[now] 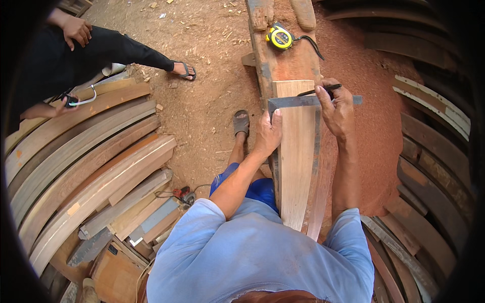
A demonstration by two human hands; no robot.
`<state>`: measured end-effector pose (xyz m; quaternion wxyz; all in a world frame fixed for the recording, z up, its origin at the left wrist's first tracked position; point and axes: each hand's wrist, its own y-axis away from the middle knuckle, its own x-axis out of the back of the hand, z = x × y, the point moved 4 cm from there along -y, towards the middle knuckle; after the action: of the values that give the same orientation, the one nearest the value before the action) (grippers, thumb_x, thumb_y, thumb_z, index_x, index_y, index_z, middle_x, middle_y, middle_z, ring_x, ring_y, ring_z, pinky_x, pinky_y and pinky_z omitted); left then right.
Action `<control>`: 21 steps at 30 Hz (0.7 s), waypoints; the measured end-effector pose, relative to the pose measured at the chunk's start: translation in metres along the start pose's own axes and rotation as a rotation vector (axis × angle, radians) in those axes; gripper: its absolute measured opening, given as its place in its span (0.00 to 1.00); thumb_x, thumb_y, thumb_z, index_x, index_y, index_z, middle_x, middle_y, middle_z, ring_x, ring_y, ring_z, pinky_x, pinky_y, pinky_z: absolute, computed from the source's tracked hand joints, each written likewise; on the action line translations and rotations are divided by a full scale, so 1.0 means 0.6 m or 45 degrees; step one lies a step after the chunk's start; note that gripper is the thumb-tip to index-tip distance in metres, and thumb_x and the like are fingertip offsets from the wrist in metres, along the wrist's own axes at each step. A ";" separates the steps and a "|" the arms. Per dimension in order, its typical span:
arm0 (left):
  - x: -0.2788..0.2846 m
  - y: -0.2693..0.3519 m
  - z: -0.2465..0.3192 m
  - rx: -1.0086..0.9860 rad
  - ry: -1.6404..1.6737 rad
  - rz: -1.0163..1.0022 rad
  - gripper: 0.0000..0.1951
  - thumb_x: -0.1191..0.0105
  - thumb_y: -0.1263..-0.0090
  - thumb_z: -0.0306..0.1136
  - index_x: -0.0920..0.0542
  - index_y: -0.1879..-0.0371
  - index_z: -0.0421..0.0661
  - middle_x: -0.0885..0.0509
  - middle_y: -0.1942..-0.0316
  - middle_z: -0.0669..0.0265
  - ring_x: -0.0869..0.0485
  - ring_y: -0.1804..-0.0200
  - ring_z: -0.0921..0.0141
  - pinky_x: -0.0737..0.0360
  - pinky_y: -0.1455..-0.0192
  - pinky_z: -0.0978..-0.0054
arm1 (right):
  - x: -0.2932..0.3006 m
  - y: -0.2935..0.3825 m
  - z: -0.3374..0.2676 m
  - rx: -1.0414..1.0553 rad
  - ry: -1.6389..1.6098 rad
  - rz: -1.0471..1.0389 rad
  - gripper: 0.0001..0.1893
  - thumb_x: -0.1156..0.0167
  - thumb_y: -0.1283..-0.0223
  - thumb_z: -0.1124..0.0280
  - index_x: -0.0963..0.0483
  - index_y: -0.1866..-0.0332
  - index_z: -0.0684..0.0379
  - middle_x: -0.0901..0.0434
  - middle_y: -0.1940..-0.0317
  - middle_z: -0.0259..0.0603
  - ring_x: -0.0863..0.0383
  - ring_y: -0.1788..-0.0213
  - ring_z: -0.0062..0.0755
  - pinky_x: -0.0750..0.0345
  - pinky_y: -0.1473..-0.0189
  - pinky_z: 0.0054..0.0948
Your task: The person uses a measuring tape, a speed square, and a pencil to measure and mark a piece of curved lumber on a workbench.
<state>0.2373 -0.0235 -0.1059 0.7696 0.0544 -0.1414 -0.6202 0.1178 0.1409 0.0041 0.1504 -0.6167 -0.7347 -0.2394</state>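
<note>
A pale wooden board (pixel 297 151) lies lengthwise on a rough timber bench (pixel 290 68). Across its far end rests a metal try square (pixel 293 102). My left hand (pixel 269 130) grips the square's stock at the board's left edge, thumb on top. In my right hand (pixel 335 108) is a dark pencil or marker (pixel 320 90), its tip at the board just beyond the blade; the blade passes under that hand and sticks out to the right. A yellow and black tape measure (pixel 281 38) with a black strap sits farther up the bench.
Stacked planks (pixel 91 147) fill the left side, with a red circular saw (pixel 184 195) beside them. Another person (pixel 113 49) in black trousers is at the upper left, holding a small device. More timber (pixel 428 181) lies right, past reddish sawdust (pixel 371 151).
</note>
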 end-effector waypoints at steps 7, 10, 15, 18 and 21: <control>0.001 0.001 -0.007 0.071 -0.024 -0.020 0.23 0.54 0.11 0.47 0.19 0.49 0.35 0.12 0.59 0.43 0.12 0.55 0.48 0.18 0.49 0.55 | 0.033 0.002 0.003 0.047 0.076 0.020 0.07 0.35 0.24 0.70 0.15 0.56 0.62 0.17 0.65 0.33 0.20 0.62 0.23 0.22 0.58 0.30; 0.006 0.001 0.014 0.099 -0.004 -0.059 0.25 0.56 0.10 0.50 0.19 0.43 0.37 0.09 0.55 0.48 0.11 0.53 0.60 0.18 0.45 0.58 | -0.007 0.013 0.004 -0.028 -0.260 -0.038 0.08 0.35 0.23 0.68 0.14 0.54 0.62 0.16 0.63 0.32 0.20 0.61 0.23 0.22 0.57 0.29; 0.001 0.001 -0.005 0.119 -0.133 -0.010 0.25 0.54 0.11 0.50 0.18 0.43 0.37 0.10 0.54 0.45 0.11 0.51 0.54 0.19 0.42 0.55 | -0.039 0.013 0.015 -0.090 -0.311 -0.187 0.09 0.35 0.24 0.68 0.13 0.54 0.62 0.15 0.63 0.32 0.20 0.61 0.22 0.22 0.57 0.30; 0.004 0.002 -0.007 0.159 -0.146 -0.009 0.25 0.54 0.11 0.51 0.18 0.43 0.37 0.10 0.54 0.46 0.11 0.51 0.55 0.19 0.42 0.56 | 0.004 0.006 0.008 -0.083 -0.072 -0.145 0.09 0.34 0.26 0.69 0.14 0.56 0.63 0.15 0.65 0.36 0.19 0.62 0.25 0.23 0.59 0.32; 0.002 0.004 0.001 0.144 -0.099 0.021 0.24 0.53 0.12 0.50 0.19 0.45 0.36 0.10 0.55 0.47 0.12 0.53 0.55 0.19 0.45 0.57 | 0.055 0.003 0.022 -0.009 0.124 -0.004 0.09 0.34 0.28 0.69 0.14 0.57 0.65 0.14 0.64 0.41 0.18 0.63 0.30 0.22 0.60 0.36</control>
<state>0.2395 -0.0240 -0.1044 0.7644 0.0724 -0.2064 -0.6065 0.1141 0.1755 0.0105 0.1833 -0.6038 -0.7266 -0.2718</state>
